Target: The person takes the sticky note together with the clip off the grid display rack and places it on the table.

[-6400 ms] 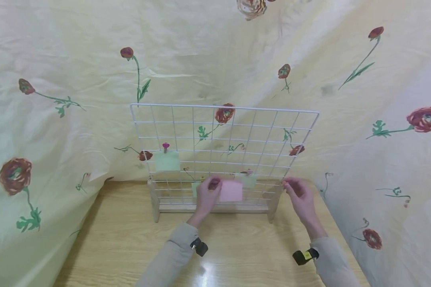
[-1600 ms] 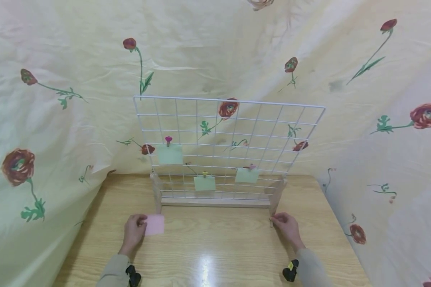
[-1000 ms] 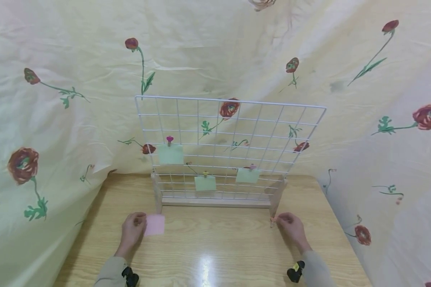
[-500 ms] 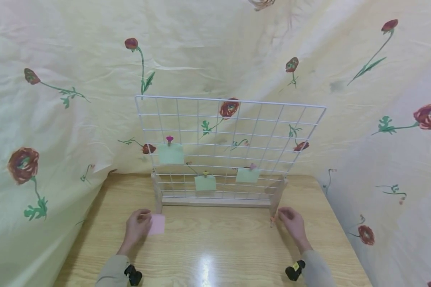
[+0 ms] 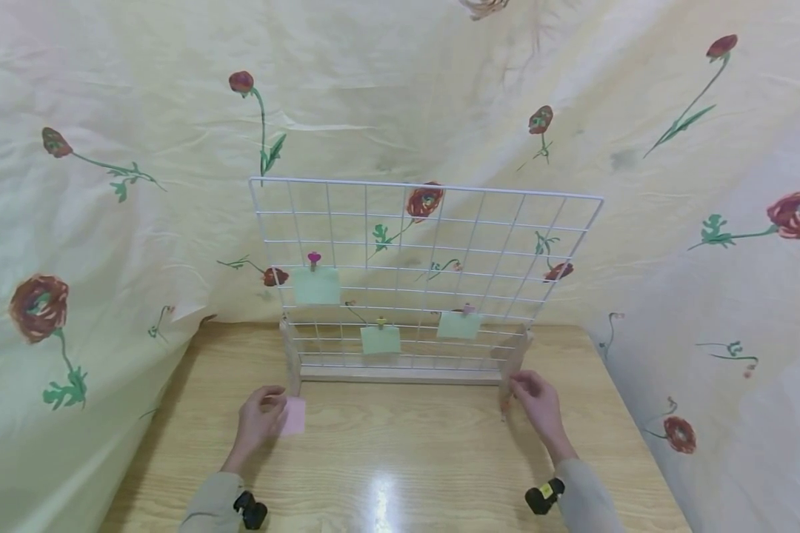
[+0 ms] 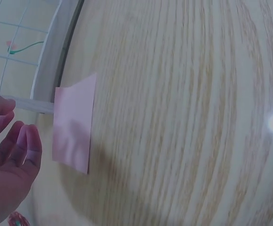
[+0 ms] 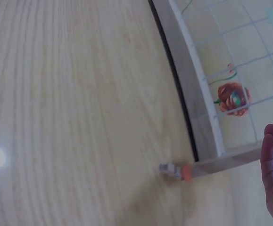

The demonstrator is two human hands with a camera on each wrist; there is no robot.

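A pink paper note [image 5: 295,416] lies on the table in front of the left foot of a white wire grid stand. My left hand [image 5: 258,426] hovers beside it, fingers loosely bent; in the left wrist view a gap separates the hand [image 6: 9,165] from the note [image 6: 74,125]. By the stand's right foot lies a small wooden clip with an orange end [image 7: 175,171]. Above and beyond that clip is my right hand [image 5: 536,403], holding nothing visible. The right wrist view catches only some relaxed fingers [image 7: 270,160] at its edge.
Three green notes hang on the wire grid [image 5: 427,222]: one at upper left [image 5: 316,286] under a magenta clip, one low in the middle [image 5: 381,341], one to the right [image 5: 458,326]. Flower-patterned cloth [image 5: 140,244] surrounds the wooden table [image 5: 400,459].
Earlier, my left hand held the pink note before the grid. Note and clip then came down onto the table by the stand's feet; both hands have since let go, the right one drawing slightly upward.
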